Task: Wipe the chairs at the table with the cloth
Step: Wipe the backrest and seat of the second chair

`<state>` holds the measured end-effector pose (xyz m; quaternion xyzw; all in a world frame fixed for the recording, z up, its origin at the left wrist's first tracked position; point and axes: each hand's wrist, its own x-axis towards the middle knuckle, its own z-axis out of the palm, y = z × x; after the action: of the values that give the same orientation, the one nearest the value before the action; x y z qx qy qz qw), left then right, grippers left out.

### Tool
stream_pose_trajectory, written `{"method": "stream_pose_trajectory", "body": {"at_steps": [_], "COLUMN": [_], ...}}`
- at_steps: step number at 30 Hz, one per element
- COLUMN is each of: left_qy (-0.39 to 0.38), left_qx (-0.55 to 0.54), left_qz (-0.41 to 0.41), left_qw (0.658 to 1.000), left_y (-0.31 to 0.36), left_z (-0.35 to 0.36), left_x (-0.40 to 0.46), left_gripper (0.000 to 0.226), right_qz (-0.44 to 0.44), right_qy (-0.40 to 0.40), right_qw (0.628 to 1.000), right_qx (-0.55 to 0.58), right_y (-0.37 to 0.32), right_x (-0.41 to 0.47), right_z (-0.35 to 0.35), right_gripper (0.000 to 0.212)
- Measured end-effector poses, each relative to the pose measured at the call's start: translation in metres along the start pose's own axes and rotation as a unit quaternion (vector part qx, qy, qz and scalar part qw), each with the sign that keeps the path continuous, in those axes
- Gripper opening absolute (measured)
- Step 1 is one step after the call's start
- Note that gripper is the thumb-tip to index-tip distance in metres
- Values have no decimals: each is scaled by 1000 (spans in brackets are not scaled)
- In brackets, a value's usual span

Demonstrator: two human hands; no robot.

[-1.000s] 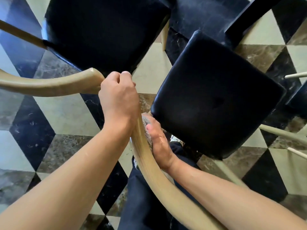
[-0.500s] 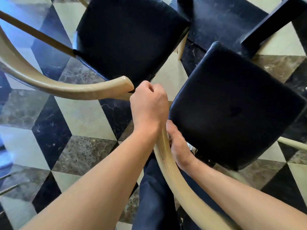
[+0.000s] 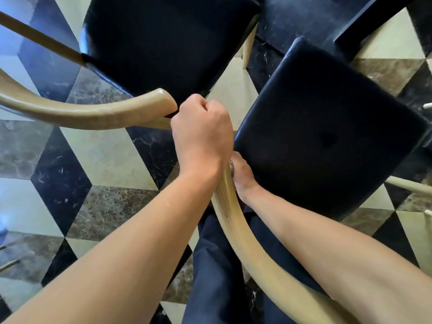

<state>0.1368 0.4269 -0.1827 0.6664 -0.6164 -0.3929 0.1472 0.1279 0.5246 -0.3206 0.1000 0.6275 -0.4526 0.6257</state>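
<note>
Gripping the tan wooden rail (image 3: 236,220) of the near chair, the left hand (image 3: 202,134) has its fingers curled tight round the rail's end. Just right of it, the right hand (image 3: 242,170) is tucked under the rail, pressing a grey cloth (image 3: 231,169) against the wood; only a tiny bit of cloth shows. That chair's seat (image 3: 327,127) is dark, smooth and shiny. A second chair (image 3: 168,43) like it stands at the far left.

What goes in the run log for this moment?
left hand: grips end of wooden chair rail | right hand: presses cloth on rail's inner side | cloth mostly hidden
</note>
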Motion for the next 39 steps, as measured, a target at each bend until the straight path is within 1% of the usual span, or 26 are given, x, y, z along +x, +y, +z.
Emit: {"method": "stream_pose_trajectory", "body": {"at_steps": [1, 3, 5, 6, 9, 11, 12, 13, 17, 19, 20, 21, 23, 24, 26, 28, 30, 32, 33, 35, 37, 39], "left_qy": [0, 4, 7, 6, 7, 8, 9, 14, 0, 25, 25, 21, 23, 21, 19, 27, 31, 23, 24, 23, 17, 16], "left_qx": [2, 10, 9, 10, 25, 31, 32, 30, 31, 33, 32, 34, 40, 42, 41, 48, 55, 63, 70, 74, 78, 85], "left_qz": [1, -1, 2, 5, 10, 10, 9, 8, 13, 23, 25, 24, 19, 15, 7, 3, -1, -8, -11, -10, -10, -13], "left_qw": [1000, 1000, 1000, 1000, 1000, 999, 999, 999, 999, 999, 999, 999, 999, 999, 999, 998, 998, 998, 997, 997, 997, 996], "left_y": [1, 4, 6, 8, 8, 10, 9, 8, 11, 8, 9, 10, 9, 10, 12, 13, 14, 15, 15, 16, 16, 17], "left_z": [-1, -1, -4, -5, -4, -4, -5, -5, 1, -1, 0, 0, 0, 0, -2, -3, -4, -4, -5, -5, -4, -4], "left_x": [-1, -2, -4, -6, -10, -8, -7, -6, -6, -2, -2, -4, -7, -7, -8, -8, -8, -12, -13, -14, -14, -13], "left_gripper": [35, 36, 38, 38, 38, 37, 37, 36, 36, 39, 40, 41, 41, 41, 40, 38, 37, 36, 35, 35, 33, 29], "right_qz": [3, -43, -112, -129, -97, -111, -111, -98, -32, -43, -41, -44, -46, -47, -27, 24, 75, 98, 101, 89, 63, 20], "right_qy": [-12, -57, -121, -151, -210, -226, -232, -224, -138, -127, -109, -89, -38, -26, -28, -39, -62, -88, -99, -114, -109, -77], "right_qw": [1000, 997, 983, 973, 952, 924, 913, 912, 956, 966, 978, 987, 995, 997, 999, 998, 986, 974, 974, 984, 991, 995], "right_qx": [7, -5, -80, -120, -203, -289, -315, -330, -256, -220, -174, -128, -83, -63, -23, 54, 136, 182, 174, 107, 42, -53], "right_y": [-3, -10, -25, -35, -55, -56, -54, -53, -34, -17, -9, -4, -4, -3, -3, -9, -21, -35, -43, -54, -58, -60], "right_x": [-11, -33, -57, -68, -70, -54, -42, -30, 3, 8, 8, 6, -7, -15, -38, -62, -84, -102, -109, -117, -120, -121], "right_z": [1, 2, 3, 3, 1, 3, 6, 7, -15, -16, -15, -13, -5, -3, -4, -1, 1, -4, -6, -10, -11, -8], "right_gripper": [32, 32, 33, 34, 31, 36, 36, 34, 33, 34, 39, 39, 30, 30, 33, 36, 42, 47, 50, 50, 39, 28]}}
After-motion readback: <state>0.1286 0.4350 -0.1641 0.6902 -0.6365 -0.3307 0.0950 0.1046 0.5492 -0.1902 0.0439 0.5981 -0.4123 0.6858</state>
